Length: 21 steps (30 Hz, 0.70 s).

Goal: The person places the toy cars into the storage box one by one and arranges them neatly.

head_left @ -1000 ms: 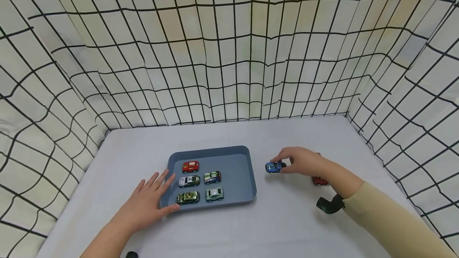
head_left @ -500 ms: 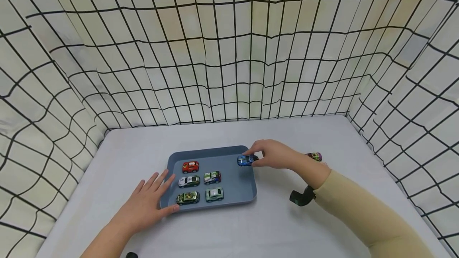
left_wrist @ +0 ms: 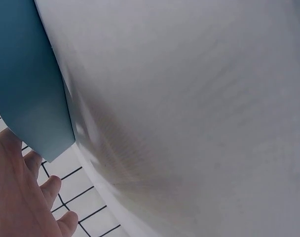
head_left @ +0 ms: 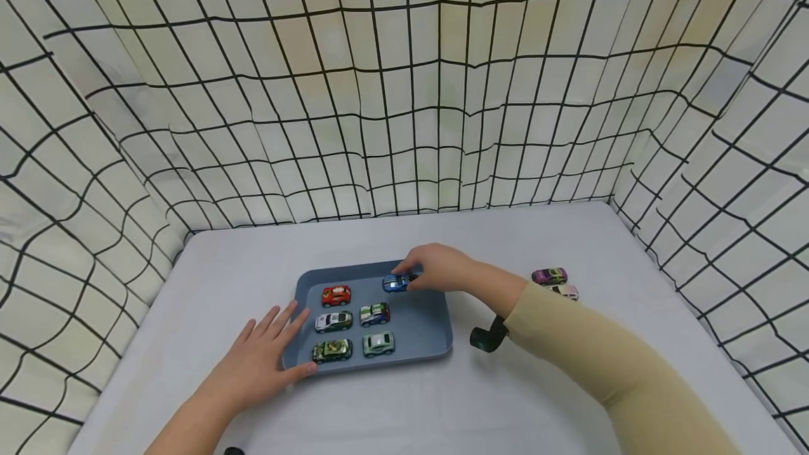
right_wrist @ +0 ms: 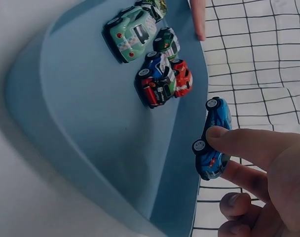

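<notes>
Blue car [right_wrist: 217,160] pinched in right grip [head_left: 439,269], left grip [head_left: 258,360] splayed; head view adds sleeve [head_left: 594,343].

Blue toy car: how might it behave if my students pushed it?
The blue toy car would probably roll readily, as it has wheels. Its long, low shape makes tipping seem unlikely. It looks stiff, with no visible bend in the right grip.
</notes>
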Tool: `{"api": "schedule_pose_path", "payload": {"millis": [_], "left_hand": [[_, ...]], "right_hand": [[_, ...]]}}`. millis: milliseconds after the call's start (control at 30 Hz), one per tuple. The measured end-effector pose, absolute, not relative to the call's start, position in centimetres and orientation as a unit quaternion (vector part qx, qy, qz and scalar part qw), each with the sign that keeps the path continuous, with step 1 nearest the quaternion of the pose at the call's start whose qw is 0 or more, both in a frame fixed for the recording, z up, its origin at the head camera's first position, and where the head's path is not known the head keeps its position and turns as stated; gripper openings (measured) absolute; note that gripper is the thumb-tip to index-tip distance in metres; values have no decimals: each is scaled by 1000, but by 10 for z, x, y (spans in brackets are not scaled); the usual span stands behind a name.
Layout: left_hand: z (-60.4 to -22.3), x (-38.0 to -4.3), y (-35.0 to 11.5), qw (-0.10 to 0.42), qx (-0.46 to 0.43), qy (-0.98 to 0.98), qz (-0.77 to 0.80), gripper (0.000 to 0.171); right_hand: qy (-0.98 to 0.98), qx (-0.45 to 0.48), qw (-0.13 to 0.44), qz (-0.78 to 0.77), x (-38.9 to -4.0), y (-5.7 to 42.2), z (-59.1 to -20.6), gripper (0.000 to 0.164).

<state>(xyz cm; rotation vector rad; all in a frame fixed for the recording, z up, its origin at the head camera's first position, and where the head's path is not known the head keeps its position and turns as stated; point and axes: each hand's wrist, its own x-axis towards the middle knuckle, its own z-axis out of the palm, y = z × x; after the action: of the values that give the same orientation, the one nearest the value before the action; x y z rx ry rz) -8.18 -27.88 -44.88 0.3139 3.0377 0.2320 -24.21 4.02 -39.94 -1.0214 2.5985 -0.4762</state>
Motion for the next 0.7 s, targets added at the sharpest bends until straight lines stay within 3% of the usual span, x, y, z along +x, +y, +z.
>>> {"api": "schedule_pose_path", "payload": {"millis": [700], "left_hand": [[-448,-81,-279,44,99,991,76,103]], "right_hand": [[910,-373,162,-80,-247,-21,-420,38]]}}
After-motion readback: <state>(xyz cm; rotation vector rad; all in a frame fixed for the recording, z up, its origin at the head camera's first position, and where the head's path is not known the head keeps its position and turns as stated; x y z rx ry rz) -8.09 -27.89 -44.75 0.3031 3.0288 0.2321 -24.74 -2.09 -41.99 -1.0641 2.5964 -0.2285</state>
